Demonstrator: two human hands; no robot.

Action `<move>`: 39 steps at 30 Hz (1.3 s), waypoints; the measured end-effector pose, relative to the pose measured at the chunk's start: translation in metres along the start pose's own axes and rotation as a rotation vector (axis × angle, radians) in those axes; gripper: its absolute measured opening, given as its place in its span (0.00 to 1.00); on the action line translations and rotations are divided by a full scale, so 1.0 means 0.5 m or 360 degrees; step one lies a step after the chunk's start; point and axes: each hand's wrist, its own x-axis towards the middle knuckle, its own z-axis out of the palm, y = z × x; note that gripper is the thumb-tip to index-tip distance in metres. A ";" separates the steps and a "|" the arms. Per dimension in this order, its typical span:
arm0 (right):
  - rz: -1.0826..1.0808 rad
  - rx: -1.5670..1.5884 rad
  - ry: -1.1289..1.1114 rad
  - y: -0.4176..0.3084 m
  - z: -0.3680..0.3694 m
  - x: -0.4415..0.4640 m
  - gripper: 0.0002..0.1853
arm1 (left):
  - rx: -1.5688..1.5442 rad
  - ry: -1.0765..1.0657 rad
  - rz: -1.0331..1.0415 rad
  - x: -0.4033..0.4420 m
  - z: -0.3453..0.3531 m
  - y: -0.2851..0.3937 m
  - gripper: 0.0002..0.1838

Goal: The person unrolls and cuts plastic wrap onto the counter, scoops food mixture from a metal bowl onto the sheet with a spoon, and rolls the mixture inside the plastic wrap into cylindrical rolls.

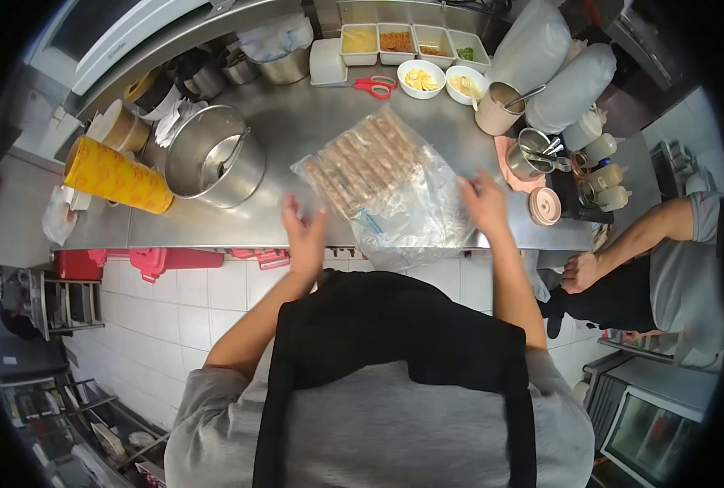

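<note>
A clear plastic bag (415, 213) lies on the steel counter in front of me, its loose end hanging over the near edge. Inside it, a row of brownish, sausage-like sticks (368, 160) is packed side by side. To the left of the bag is my left hand (303, 232), fingers apart and holding nothing. My right hand (484, 199) is at the bag's right edge with its fingers spread; whether it touches the plastic I cannot tell.
Left of the bag stand a large steel pot (215, 154) with a utensil inside and a yellow patterned roll (118, 175). Red-handled scissors (376, 85), white bowls (420, 79) and food trays (396, 42) line the back. At right are a cup (500, 110), squeeze bottles (608, 177) and another person's hand (580, 272).
</note>
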 end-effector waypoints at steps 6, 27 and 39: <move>0.0172 -0.0154 -0.0126 -0.092 0.126 0.037 0.19 | 0.0294 -0.0264 0.0323 0.000 0.082 -0.058 0.57; -0.0640 -0.0644 0.0537 -0.065 -0.060 -0.044 0.31 | 0.1218 -0.1598 0.1798 -0.056 0.242 -0.044 0.29; -0.0743 -0.0791 0.0278 -0.127 0.075 -0.025 0.33 | 0.0907 -0.0712 0.1569 0.051 -0.155 0.079 0.28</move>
